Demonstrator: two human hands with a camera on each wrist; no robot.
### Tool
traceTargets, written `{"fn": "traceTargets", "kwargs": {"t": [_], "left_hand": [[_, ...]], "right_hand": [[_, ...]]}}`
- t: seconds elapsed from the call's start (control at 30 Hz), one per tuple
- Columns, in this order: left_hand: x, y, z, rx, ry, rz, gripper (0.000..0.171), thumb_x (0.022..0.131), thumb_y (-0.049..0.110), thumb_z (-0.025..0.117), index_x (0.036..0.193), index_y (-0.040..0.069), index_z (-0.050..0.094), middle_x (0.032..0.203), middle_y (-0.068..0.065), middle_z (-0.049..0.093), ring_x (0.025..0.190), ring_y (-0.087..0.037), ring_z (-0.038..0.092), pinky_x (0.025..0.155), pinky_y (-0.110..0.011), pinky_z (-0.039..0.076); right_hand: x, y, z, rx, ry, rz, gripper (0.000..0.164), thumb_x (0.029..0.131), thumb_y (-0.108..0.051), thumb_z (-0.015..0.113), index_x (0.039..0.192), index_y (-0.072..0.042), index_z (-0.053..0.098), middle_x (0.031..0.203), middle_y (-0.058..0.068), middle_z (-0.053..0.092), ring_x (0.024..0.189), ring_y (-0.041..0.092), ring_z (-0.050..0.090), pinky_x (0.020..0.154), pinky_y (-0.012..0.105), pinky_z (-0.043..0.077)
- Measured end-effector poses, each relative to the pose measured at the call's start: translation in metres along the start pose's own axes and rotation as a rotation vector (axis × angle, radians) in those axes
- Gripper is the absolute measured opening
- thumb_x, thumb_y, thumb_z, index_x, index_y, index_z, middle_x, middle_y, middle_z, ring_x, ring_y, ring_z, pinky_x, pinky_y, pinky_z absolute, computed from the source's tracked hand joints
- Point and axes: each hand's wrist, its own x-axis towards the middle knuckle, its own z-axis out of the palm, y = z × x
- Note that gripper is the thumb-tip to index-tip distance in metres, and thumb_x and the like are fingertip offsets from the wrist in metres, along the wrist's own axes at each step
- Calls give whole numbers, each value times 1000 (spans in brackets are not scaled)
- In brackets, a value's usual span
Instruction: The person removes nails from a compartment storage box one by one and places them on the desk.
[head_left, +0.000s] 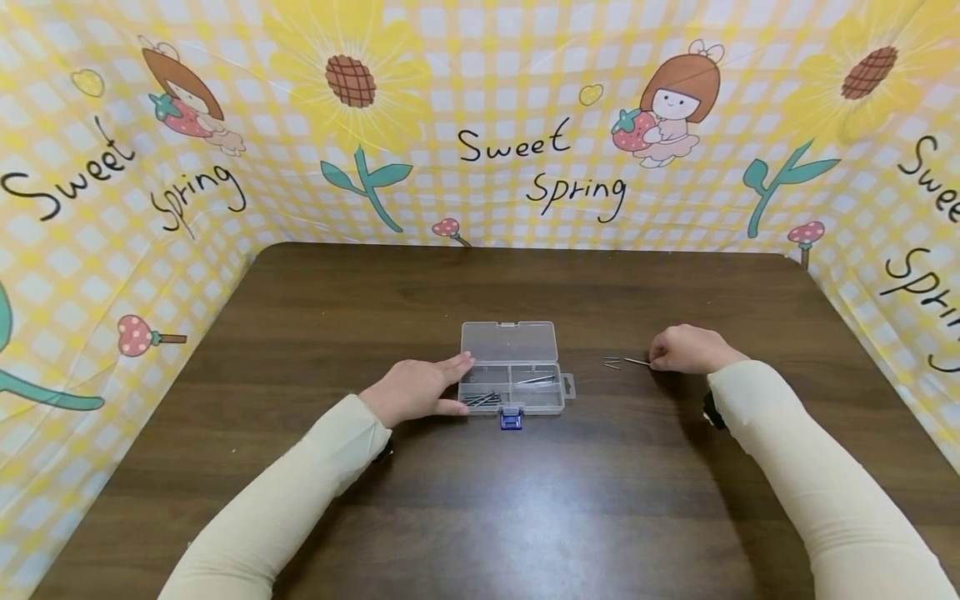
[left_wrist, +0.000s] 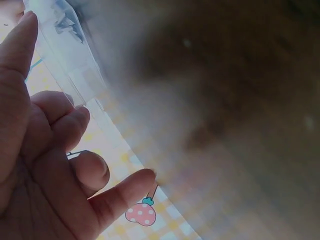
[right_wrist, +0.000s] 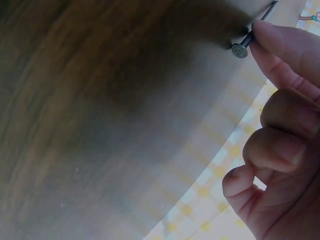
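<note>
L hand (head_left: 416,390) rests against the L end of the clear box (head_left: 543,409), thumb spread well apart from the fingers, gripping nothing, prob. to stop it sliding. Lid (head_left: 510,342) lies back on the far side, so compartments stay reachable: dark nails (head_left: 486,399) front-L, a few more (head_left: 536,380) in the R half. R of the box, loose nails (head_left: 612,362) lie on the surface (head_left: 450,508). R hand (head_left: 692,348) pinches one nail (head_left: 637,362) nr its head btwn thumb & index, shank pointing L, prob. for control.
</note>
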Motion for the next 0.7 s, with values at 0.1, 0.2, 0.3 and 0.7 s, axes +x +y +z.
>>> {"fn": "traceTargets", "kwargs": {"t": [0.1,0.2,0.3,0.7], "left_hand": [[1,-2,2,1,18,7,77,88,51,60,146,5,40,150,-7,38,77,-24,65,65,-32,50],[1,-3,5,-1,37,15,77,88,52,60,146,6,41,149,-6,38,79,-24,66,64,-32,50],[1,-3,6,6,54,22,76,88,52,60,145,6,42,148,-7,40,72,-23,65,60,-31,48],[-1,-1,3,115,43,27,74,90,55,55,146,7,42,147,-5,43,38,-12,34,47,-27,36]], "right_hand": [[-1,-1,0,-1,2,4,11,90,-17,63,91,-10,72,87,-1,67,74,16,57,65,43,48],[-3,-3,-2,-1,27,9,13,90,-17,64,95,-9,73,91,2,69,79,18,61,68,45,49],[-2,-8,-4,2,72,-21,14,90,-16,64,96,-7,73,92,4,70,80,20,64,69,45,50],[20,-76,-8,-46,217,-310,11,88,-14,67,94,-8,74,85,-1,71,73,14,64,68,40,52]]}}
